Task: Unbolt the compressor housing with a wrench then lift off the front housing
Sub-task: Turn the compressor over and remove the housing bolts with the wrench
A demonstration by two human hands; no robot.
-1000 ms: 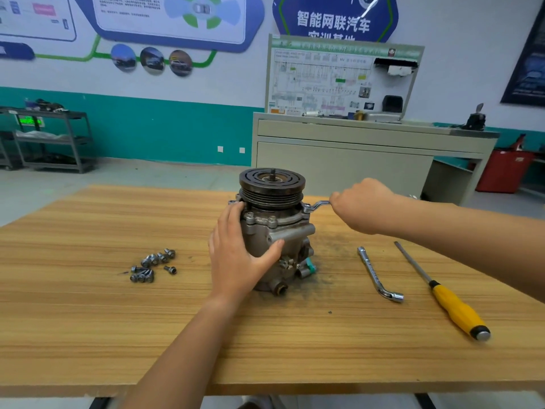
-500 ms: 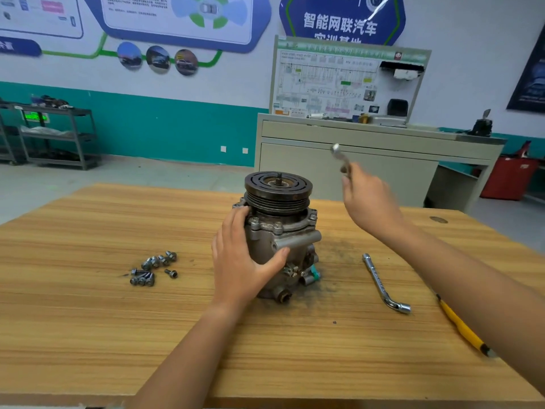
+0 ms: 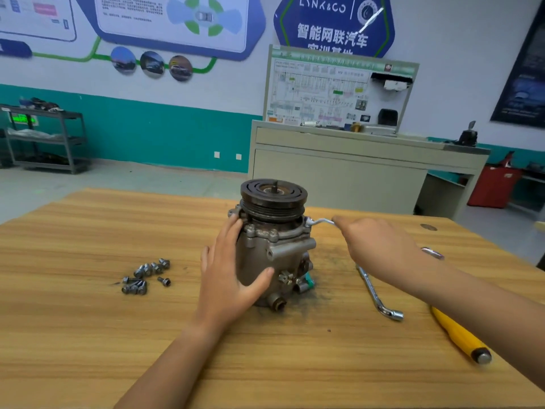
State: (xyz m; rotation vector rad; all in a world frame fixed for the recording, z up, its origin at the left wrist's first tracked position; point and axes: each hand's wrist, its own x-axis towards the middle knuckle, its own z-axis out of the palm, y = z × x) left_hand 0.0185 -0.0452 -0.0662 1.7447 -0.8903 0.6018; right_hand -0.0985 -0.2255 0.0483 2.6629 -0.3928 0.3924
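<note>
A grey compressor (image 3: 275,255) stands upright on the wooden table (image 3: 88,335), its black pulley (image 3: 273,199) on top. My left hand (image 3: 230,276) wraps the left side of its body, fingers up and thumb across the front. My right hand (image 3: 380,255) grips the handle of a bent silver wrench (image 3: 320,222). The wrench's socket end sits on a bolt at the right edge of the front housing flange (image 3: 280,233). The wrench's far end (image 3: 432,252) pokes out behind my right hand.
Several loose bolts (image 3: 146,274) lie on the table left of the compressor. A second L-shaped socket wrench (image 3: 379,293) and a yellow-handled screwdriver (image 3: 460,335) lie to the right. A grey cabinet (image 3: 339,178) with a display board stands beyond the table.
My right hand had lifted the wrench up off the compressor half a second ago. It has come back down, and the wrench end sits on the right flange bolt again. My left hand stayed put.
</note>
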